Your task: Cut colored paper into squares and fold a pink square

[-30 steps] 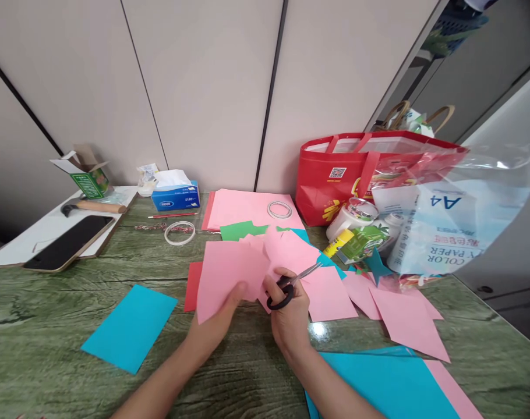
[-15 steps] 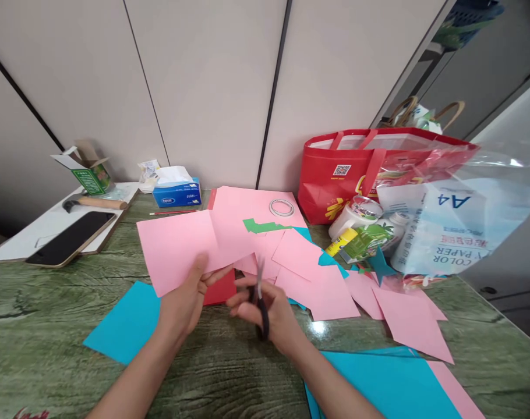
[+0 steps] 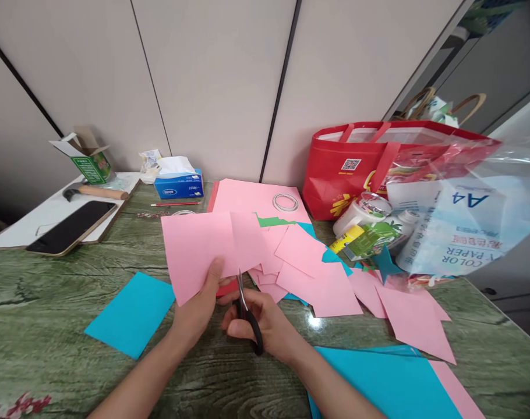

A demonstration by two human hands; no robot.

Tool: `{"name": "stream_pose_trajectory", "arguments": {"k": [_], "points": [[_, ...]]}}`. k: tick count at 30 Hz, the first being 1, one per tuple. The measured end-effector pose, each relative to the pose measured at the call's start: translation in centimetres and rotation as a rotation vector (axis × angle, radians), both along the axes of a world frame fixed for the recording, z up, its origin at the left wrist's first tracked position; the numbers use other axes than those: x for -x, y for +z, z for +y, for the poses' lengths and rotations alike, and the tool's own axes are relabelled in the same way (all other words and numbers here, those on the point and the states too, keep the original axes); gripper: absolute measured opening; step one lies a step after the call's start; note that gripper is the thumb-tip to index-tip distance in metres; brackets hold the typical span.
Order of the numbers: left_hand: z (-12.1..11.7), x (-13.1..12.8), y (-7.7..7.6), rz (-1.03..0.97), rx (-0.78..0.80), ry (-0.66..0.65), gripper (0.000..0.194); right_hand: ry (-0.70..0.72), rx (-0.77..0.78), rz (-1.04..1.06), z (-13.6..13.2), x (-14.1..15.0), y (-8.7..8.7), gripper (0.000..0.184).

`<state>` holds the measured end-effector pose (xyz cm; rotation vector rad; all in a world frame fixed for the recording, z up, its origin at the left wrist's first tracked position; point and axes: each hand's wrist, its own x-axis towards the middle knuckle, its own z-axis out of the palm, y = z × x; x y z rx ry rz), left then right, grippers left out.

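My left hand [image 3: 200, 309] pinches the lower edge of a pink paper sheet [image 3: 206, 247] and holds it up above the table. Right beside it my right hand [image 3: 265, 326] grips black-handled scissors [image 3: 246, 311], blades pointing up at the sheet's bottom edge. Under both hands lie a red sheet [image 3: 227, 287] and a heap of pink offcuts [image 3: 308, 267].
A green wood-grain table [image 3: 38, 308] carries blue sheets [image 3: 131, 314] [image 3: 387, 384], more pink scraps [image 3: 416, 317], tape rolls [image 3: 285, 202], a tissue box [image 3: 178, 184], a phone [image 3: 70, 227], a hammer [image 3: 94, 191], a red bag [image 3: 361, 169] and a colour-paper pack [image 3: 461, 227].
The left hand lifted and unfolded the pink sheet. The right hand turned the scissors from pointing right to pointing up and brought them to the sheet's lower edge.
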<state>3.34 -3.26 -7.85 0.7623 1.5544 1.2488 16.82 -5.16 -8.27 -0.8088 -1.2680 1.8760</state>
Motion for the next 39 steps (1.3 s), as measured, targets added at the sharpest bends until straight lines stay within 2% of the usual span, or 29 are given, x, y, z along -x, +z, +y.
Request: {"name": "stream_pose_trajectory", "arguments": {"k": [4,15,18,23,26,31,39], "points": [[-0.3,-0.5,0.6,0.064,0.111,-0.116,0.053,-0.017,-0.042,-0.028,0.1,-0.1,0.2,0.043],[-0.5,-0.8,0.9,0.215,0.104,-0.01,0.051,-0.032,-0.051,0.011,0.3,-0.1,0.2,0.047],[-0.5,-0.9,1.1,0.216,0.078,0.016,0.052,-0.035,-0.05,0.021,0.3,0.0,0.2,0.048],[-0.6,-1.1,1.6,0.207,0.07,0.014,0.043,-0.029,-0.043,0.011,0.2,0.0,0.2,0.05],[-0.6,-1.2,1.7,0.236,0.076,0.055,0.047,-0.041,-0.064,0.013,0.2,-0.1,0.4,0.048],[-0.6,-1.2,1.5,0.197,0.074,0.094,0.047,-0.046,-0.068,-0.002,0.2,-0.1,0.5,0.048],[-0.6,-0.7,0.6,0.124,0.067,0.04,0.041,-0.077,-0.072,0.019,0.2,0.0,0.5,0.04]]}}
